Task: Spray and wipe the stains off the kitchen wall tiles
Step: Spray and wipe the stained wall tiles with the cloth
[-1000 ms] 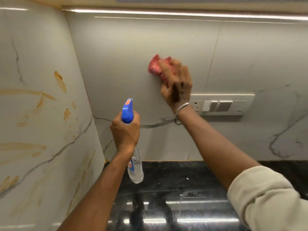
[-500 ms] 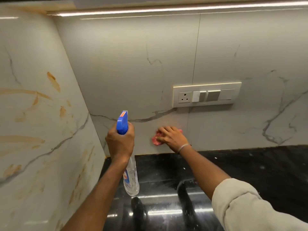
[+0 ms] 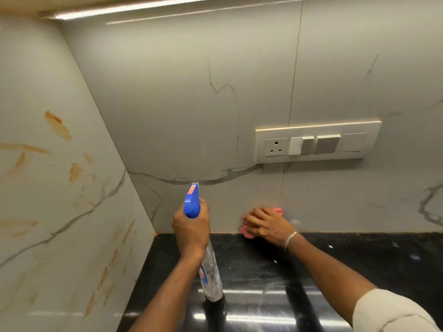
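Note:
My right hand presses a pink cloth against the back wall tile, low down where the tile meets the counter. My left hand grips a clear spray bottle with a blue trigger head, held upright in front of the corner, nozzle toward the wall. Orange-brown stains streak the left wall tile in several places, from mid height down to the counter. The cloth is mostly hidden under my fingers.
A cream switch and socket plate is mounted on the back wall, above and right of the cloth. A glossy black stone counter runs under both walls. A light strip glows along the top edge.
My right hand has swept the cloth from high beside the switch plate down to the bottom of the back wall, then slightly right. The left hand with the bottle stayed about where it was.

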